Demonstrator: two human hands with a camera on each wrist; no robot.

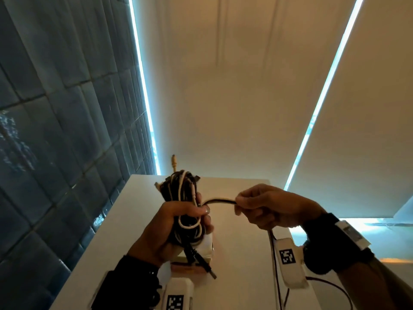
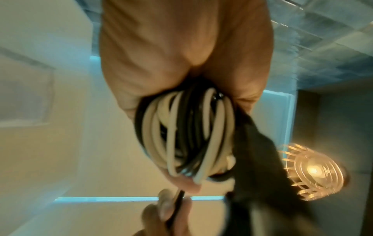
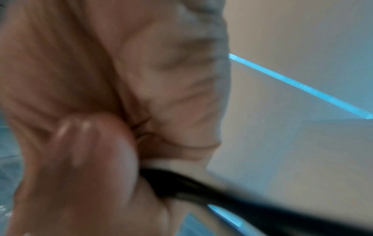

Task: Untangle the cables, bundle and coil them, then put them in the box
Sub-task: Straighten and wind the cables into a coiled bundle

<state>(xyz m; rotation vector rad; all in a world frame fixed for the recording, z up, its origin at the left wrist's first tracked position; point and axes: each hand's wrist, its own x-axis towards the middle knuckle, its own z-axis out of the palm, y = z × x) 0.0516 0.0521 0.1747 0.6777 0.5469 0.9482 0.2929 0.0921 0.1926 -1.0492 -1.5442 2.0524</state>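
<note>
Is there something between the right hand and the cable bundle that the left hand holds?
Nothing visible: only a short black cable strand spans from the mixed black and cream cable bundle in the left hand to the pinching right hand.

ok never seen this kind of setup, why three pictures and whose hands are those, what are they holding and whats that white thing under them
No machine here: a person works with bare hands and wears three cameras. The big picture comes from a camera on the head, looking forward and down. The other two come from cameras strapped to each wrist, looking along the hand, so they show skin very close and blurred.

The left hand grips a coiled bundle of cables, black and cream strands together; the left wrist view shows the same loops from below. The right hand pinches a black cable end that runs out of the bundle.

Below the hands is a white table. The white blocks with black square patterns are the wrist cameras' housings. Something pale lies on the table under the bundle, but it is too hidden to name.
</note>
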